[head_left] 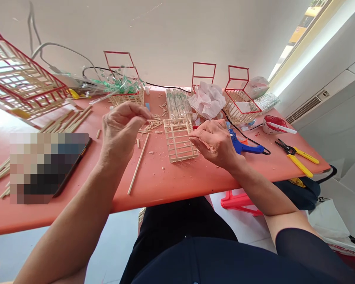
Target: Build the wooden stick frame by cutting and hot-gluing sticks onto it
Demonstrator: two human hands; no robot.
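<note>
A small frame of pale wooden sticks (182,138) lies on the orange-red table, built like a lattice with several crossbars. My left hand (121,126) is raised to the left of it, thumb and fingertips pinched together; whatever they may hold is too small to make out. At the frame's right side, my right hand (215,140) is also closed in a pinch, its fingertips overlapping the frame's edge. Whether they grip the frame or something tiny cannot be told. One loose wooden stick (138,163) lies below my left hand.
A blue glue gun (245,147), yellow-handled pliers (298,156) and a red-stained cup (276,124) are at right. Red-trimmed stick baskets (242,104) and crumpled white plastic (207,99) stand behind. At left are stick piles (68,120), a pixelated patch and a larger lattice (20,79).
</note>
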